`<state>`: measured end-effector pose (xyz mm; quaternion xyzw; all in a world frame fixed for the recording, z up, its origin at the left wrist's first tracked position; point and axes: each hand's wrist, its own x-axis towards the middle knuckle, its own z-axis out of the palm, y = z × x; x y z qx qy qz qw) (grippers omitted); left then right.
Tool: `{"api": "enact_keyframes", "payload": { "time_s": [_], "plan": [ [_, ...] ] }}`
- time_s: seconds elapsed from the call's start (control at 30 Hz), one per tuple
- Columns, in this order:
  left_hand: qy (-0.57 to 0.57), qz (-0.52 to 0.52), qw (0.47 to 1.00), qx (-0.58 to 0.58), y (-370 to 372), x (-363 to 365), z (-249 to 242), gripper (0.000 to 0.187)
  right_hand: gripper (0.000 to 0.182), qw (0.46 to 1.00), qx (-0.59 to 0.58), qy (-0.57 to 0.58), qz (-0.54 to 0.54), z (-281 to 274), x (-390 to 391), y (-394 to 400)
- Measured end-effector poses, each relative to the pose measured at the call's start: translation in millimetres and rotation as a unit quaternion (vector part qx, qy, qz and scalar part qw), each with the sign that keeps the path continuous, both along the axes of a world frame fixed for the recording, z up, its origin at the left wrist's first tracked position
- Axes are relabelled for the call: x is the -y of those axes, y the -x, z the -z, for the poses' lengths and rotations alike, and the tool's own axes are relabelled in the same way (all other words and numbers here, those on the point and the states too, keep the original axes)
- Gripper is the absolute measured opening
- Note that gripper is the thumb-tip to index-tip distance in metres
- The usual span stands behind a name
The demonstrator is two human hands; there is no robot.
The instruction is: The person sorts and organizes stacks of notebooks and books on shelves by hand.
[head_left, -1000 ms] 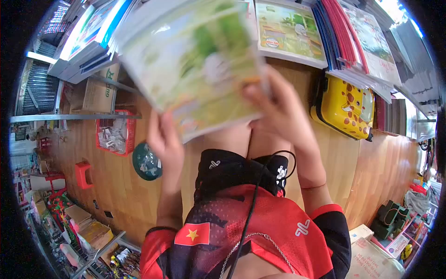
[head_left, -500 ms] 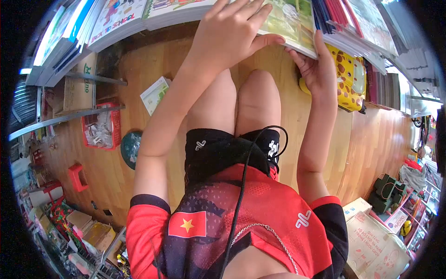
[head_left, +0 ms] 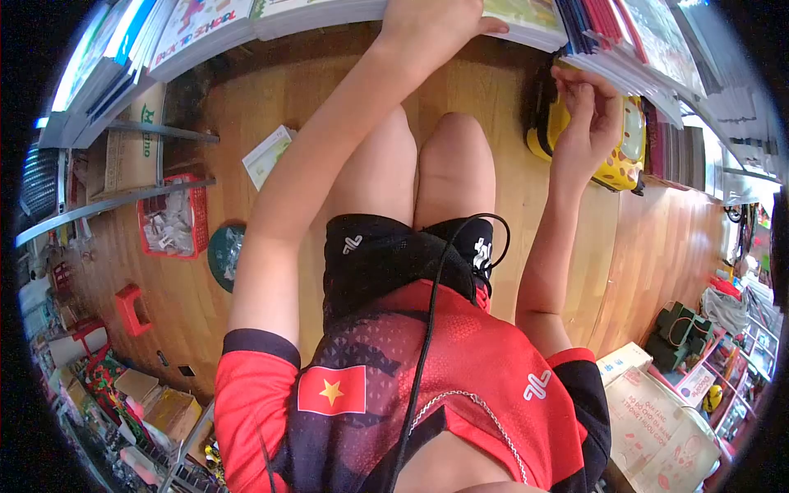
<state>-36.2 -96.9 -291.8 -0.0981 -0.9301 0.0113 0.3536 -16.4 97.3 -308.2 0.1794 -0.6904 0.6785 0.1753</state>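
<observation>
Holding the left hand point(head_left: 434, 23) at the green-covered book point(head_left: 530, 11) atop the stack point(head_left: 536, 34), leaving grip impossible to tell; poising the right hand point(head_left: 587, 115) apart, loosely curled, seemingly empty. Ideally aligning edges, pressing evenly.

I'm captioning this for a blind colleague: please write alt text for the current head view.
A person's left hand, partly cut off by the top edge, is at a stack of green-covered books; the right hand, loosely curled, shows in front of a yellow suitcase. A booklet lies on the wooden floor.
</observation>
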Motion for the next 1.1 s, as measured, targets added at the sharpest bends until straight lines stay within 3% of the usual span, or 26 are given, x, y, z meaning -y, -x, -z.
{"api": "enact_keyframes", "payload": {
  "time_s": [0.07, 0.17, 0.23, 0.27, 0.37, 0.43, 0.5, 0.57, 0.63, 0.67, 0.73, 0.83, 0.93, 1.03, 1.1],
  "plan": [
    [0.002, -0.009, 1.000, 0.010, 1.5, 0.2, -1.8, 0.057, 0.011, 0.992, -0.086, -0.093, 0.026, -1.1, 6.0, 0.6],
    [-0.013, 0.064, 0.995, -0.080, -13.8, 6.8, -11.6, 0.050, 0.019, 0.937, -0.262, -0.229, 0.042, -8.3, 30.7, 18.6],
    [-0.076, 0.047, 0.994, -0.063, -46.8, 22.5, -24.5, 0.036, 0.035, 0.911, -0.230, -0.340, 0.027, -14.5, 41.9, 23.2],
    [-0.107, 0.046, 0.982, -0.150, -62.2, 36.2, -16.4, 0.023, 0.044, 0.894, -0.214, -0.394, 0.019, -15.3, 46.4, 25.8],
    [-0.154, 0.065, 0.957, -0.237, -113.4, 94.0, 24.4, 0.018, 0.037, 0.875, -0.236, -0.418, 0.056, -7.4, 55.1, 34.2],
    [-0.275, -0.059, 0.948, -0.149, -145.6, 125.0, 83.4, 0.014, 0.033, 0.883, -0.246, -0.394, 0.068, -4.2, 58.6, 38.1],
    [-0.389, -0.191, 0.900, 0.037, -180.4, 148.3, 152.9, 0.017, 0.031, 0.887, -0.246, -0.383, 0.074, -1.3, 61.1, 39.8],
    [-0.314, -0.262, 0.904, 0.124, -219.8, 181.3, 256.1, 0.032, 0.029, 0.888, -0.239, -0.384, 0.077, -3.1, 63.1, 39.6],
    [-0.289, -0.367, 0.831, 0.302, -256.3, 188.6, 331.6, 0.057, 0.028, 0.896, -0.231, -0.371, 0.080, -4.7, 66.5, 36.9],
    [-0.263, -0.371, 0.828, 0.328, -266.6, 183.2, 350.6, 0.064, 0.028, 0.896, -0.229, -0.371, 0.086, -4.5, 68.0, 35.5],
    [-0.208, -0.377, 0.819, 0.380, -286.3, 173.4, 372.2, 0.080, 0.029, 0.899, -0.221, -0.366, 0.093, -3.8, 70.0, 32.3],
    [-0.179, -0.385, 0.814, 0.397, -293.8, 171.5, 387.0, 0.094, 0.026, 0.862, -0.346, -0.361, 0.087, 15.4, 63.9, 54.4],
    [-0.168, -0.317, 0.851, 0.383, -309.1, 165.9, 375.5, 0.099, 0.028, 0.880, -0.316, -0.347, 0.071, 20.2, 59.6, 57.7],
    [-0.208, -0.274, 0.853, 0.393, -313.9, 157.8, 366.6, 0.098, 0.028, 0.875, -0.287, -0.383, 0.078, 20.3, 55.5, 60.2],
    [-0.183, -0.291, 0.825, 0.449, -311.0, 156.3, 357.8, 0.093, 0.030, 0.883, -0.274, -0.376, 0.069, 19.5, 54.5, 59.4]
  ]
}}
